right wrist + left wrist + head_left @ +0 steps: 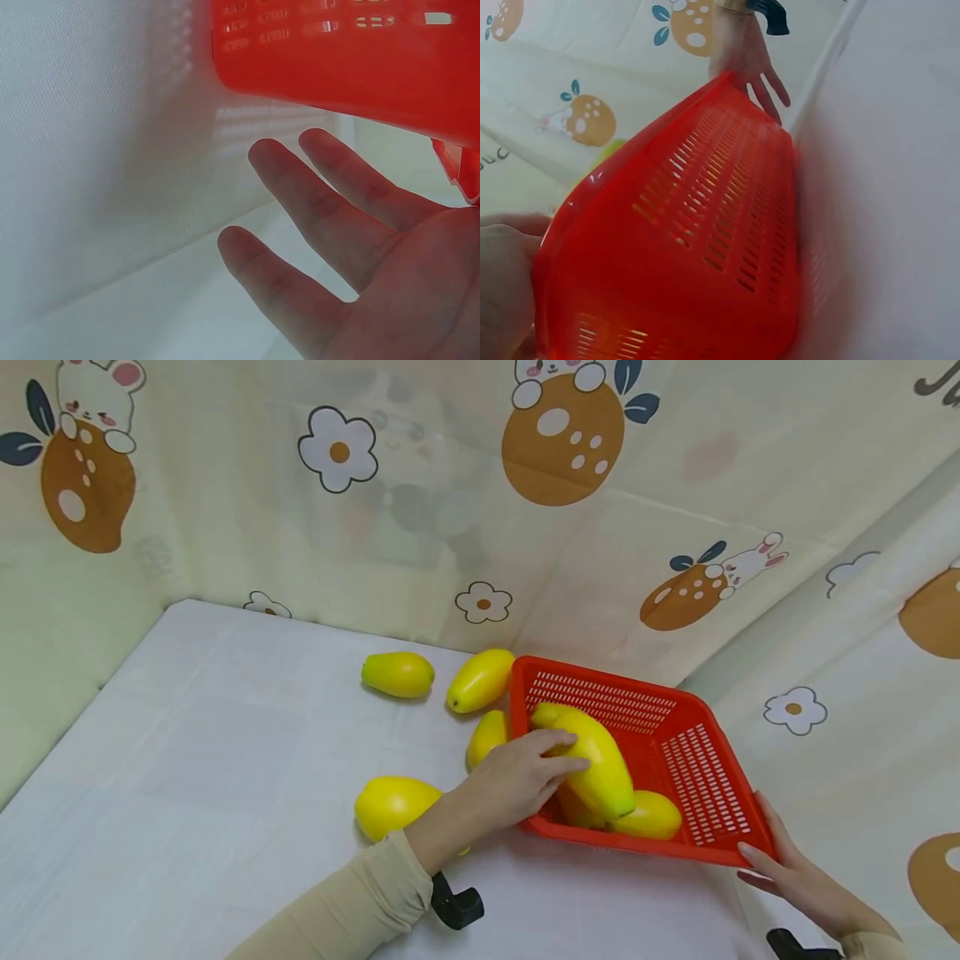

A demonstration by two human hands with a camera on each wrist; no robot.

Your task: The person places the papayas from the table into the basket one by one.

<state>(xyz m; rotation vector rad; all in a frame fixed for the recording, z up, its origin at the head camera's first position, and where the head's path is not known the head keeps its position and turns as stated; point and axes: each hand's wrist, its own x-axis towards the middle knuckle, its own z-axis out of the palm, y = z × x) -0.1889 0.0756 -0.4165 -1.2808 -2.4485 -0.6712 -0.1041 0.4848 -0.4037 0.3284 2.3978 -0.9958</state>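
A red plastic basket [534,672] with slotted walls stands at the right of the table, tilted. My left hand [517,777] reaches over its left rim and grips a long yellow papaya [600,768] with a greenish tip, fingers lying across its side. Beneath that one, another papaya [651,817] lies on the basket floor beside a partly hidden one. At the basket's right corner my right hand [798,872] holds the rim, thumb on top. In the right wrist view three fingers [322,210] of this hand stretch out under the basket, apart from its wall.
On the white table [187,760], left of the basket, lie several more papayas: one [398,675] at the back, one [482,681] by the basket's corner, one [487,737] against its side and one [393,806] behind my left forearm. A printed curtain [420,527] hangs behind the table.
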